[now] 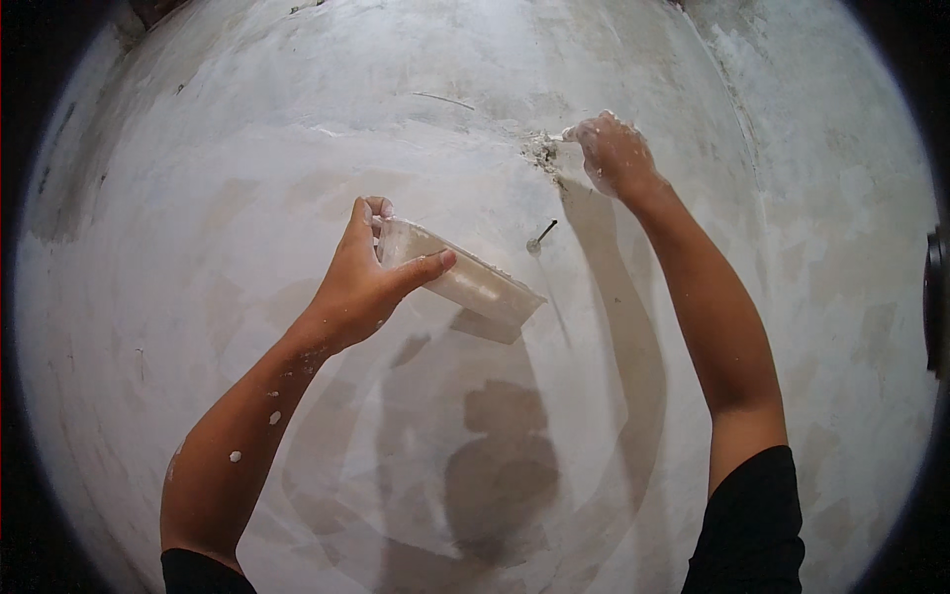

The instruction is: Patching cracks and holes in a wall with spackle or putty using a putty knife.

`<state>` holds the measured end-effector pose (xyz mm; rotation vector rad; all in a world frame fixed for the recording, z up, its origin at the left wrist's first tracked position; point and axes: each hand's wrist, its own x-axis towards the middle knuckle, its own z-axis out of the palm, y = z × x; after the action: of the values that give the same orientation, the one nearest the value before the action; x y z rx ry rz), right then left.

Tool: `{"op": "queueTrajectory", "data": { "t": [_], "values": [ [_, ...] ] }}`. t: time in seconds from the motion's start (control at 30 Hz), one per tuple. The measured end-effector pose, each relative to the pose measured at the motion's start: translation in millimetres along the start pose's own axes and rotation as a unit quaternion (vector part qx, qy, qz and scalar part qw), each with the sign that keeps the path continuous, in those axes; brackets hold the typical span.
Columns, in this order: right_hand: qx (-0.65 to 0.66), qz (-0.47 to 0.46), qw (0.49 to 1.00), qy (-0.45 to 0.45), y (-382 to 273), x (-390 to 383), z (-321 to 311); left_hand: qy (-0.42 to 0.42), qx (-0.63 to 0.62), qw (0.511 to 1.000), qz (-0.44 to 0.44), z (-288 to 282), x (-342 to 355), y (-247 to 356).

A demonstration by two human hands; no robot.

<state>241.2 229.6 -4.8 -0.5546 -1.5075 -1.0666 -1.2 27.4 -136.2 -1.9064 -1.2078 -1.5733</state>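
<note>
My left hand (371,267) grips a translucent plastic tub (465,275) by its end, with the thumb along its near side. The tub is tilted, its right end lower, and whitish material clings to its rim. Higher up and to the right, my right hand (616,153) is closed close to the wall, its fingers smeared white. A small pale tip pokes out at its left side, but I cannot make out what it belongs to. Just left of that hand is a rough, crumbly patch (542,153) on the wall. White spots dot my left forearm.
A pale, blotchy plastered wall (247,327) fills most of the view. A nail (544,234) sticks out between the tub and my right arm. A dark object (933,302) stands at the far right edge. Shadows of my head and arms fall on the wall.
</note>
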Motion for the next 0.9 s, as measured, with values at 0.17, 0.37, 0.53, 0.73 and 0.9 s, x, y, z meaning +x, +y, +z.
{"op": "queueTrajectory", "data": {
  "t": [0.17, 0.37, 0.53, 0.73, 0.9],
  "values": [
    [-0.088, -0.047, 0.995, 0.028, -2, -24, 42, -0.016, -0.019, 1.000, 0.014, -5, -6, 11],
    [0.045, -0.057, 0.996, 0.048, 8, -61, 63, 0.007, -0.013, 0.999, 0.035, -3, -11, 12],
    [0.025, -0.115, 0.993, 0.013, 23, -50, 25, 0.033, 0.010, 0.999, 0.041, -8, -21, 14],
    [0.139, -0.030, 0.988, 0.059, 20, -29, 14, 0.010, 0.037, 0.999, 0.015, -12, -28, 35],
    [0.109, -0.005, 0.994, -0.028, 12, -33, 52, -0.013, 0.072, 0.997, 0.001, -9, -22, 38]
  ]
}}
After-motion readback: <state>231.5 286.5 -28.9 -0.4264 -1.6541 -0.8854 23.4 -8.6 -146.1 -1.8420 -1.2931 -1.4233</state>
